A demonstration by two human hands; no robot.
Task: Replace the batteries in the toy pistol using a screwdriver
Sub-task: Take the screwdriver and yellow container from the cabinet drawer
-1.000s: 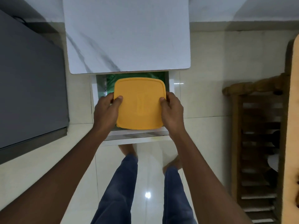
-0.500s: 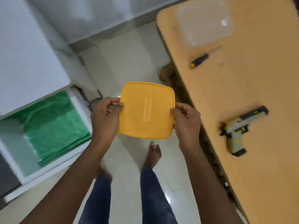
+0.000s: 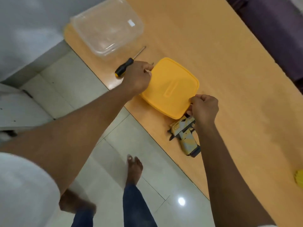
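A yellow box lid is over the wooden table, held flat between both hands. My left hand grips its far left edge and my right hand grips its near right corner. The toy pistol, tan and yellow with a dark base on its grip, lies on the table just below the lid, its barrel partly hidden by my right hand. A screwdriver with a black and yellow handle lies on the table to the left of my left hand.
A clear plastic box sits upside down at the table's far left corner. A small yellow object shows at the right edge. The table edge runs diagonally above the tiled floor, where my feet stand. A white cabinet is at left.
I have turned from the open drawer to the table. Both hands carried the yellow lid from above the drawer to over the table, above the toy pistol.
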